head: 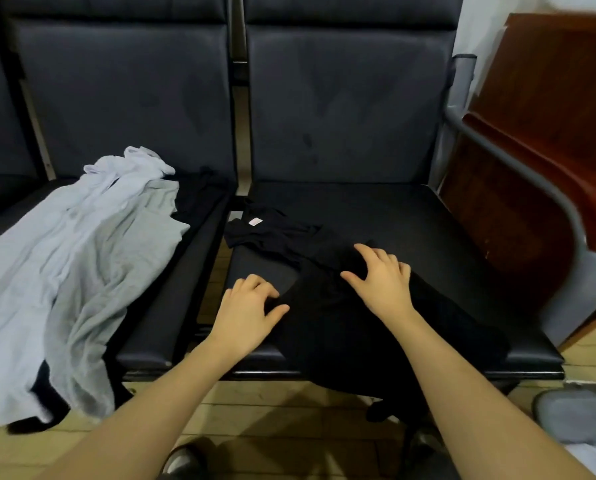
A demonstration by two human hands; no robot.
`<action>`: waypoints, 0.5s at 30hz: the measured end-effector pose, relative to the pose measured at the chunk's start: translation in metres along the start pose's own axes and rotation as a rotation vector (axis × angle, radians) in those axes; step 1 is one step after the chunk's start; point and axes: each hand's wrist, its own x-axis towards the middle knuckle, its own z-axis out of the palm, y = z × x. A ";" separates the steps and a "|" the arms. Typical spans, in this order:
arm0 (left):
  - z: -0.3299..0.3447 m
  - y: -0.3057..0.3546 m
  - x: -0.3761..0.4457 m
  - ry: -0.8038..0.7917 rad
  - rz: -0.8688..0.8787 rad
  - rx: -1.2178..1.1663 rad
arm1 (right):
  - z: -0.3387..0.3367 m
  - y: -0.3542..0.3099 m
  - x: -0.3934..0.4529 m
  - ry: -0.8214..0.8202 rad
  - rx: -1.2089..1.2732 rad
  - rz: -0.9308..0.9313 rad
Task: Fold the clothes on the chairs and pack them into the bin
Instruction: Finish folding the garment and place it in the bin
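A black garment with a small pink label near its collar lies spread across the right-hand chair seat, its lower part hanging over the front edge. My left hand rests on the garment's left edge, fingers slightly curled against the cloth. Further in, my right hand lies on the cloth with fingers spread. A grey and pale lilac pile of clothes is heaped on the left-hand chair and drapes toward the floor, with some black cloth under it.
A grey bin shows at the lower right on the wooden floor. A brown wooden cabinet stands right of the chairs, behind a grey metal armrest. My shoe is at the bottom.
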 end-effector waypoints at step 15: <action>-0.012 0.001 0.003 -0.045 -0.070 0.081 | -0.034 0.000 -0.031 0.206 0.298 -0.281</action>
